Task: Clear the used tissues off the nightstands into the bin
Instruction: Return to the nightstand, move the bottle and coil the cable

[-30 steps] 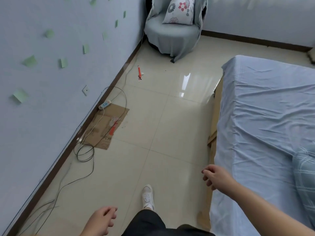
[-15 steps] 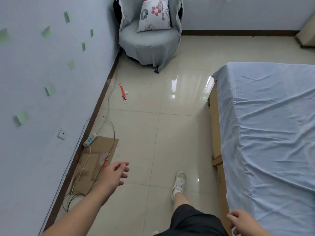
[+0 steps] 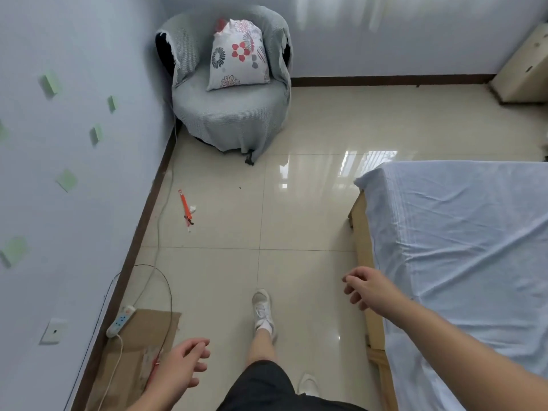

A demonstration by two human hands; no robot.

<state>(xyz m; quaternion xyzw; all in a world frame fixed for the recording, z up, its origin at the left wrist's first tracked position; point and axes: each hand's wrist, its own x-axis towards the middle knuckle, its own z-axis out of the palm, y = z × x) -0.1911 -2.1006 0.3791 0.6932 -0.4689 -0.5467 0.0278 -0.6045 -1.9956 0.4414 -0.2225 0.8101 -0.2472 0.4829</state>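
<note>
both hands were empty, fingers loosely spread and gripping nothing. the left hand (image 3: pixel 182 367) hung at the lower left of the frame above a flat sheet of cardboard (image 3: pixel 139 345) on the floor; the right hand (image 3: pixel 366 287) reached out at centre right, just beside the wooden edge of the bed (image 3: pixel 462 247), whose pale blue sheet filled the right side.

no nightstand, tissue on a nightstand, or bin showed in the view — the only container-like piece was a cream cabinet (image 3: pixel 525 69) at the upper right edge, shut side facing in, contents hidden. a small white crumpled scrap (image 3: pixel 192 208) lay on the tiled floor (image 3: pixel 311 203) at centre left, touching an orange stick-like object (image 3: pixel 185 207); whether it was tissue could not be told.

a round grey-covered armchair (image 3: pixel 228 114) sat in the upper-centre corner with a floral pillow (image 3: pixel 237 56) propped upright on its seat. a white power strip (image 3: pixel 121 320) lay by the skirting at lower left, half on the cardboard. one white shoe (image 3: pixel 262 307) stood forward at bottom centre.
</note>
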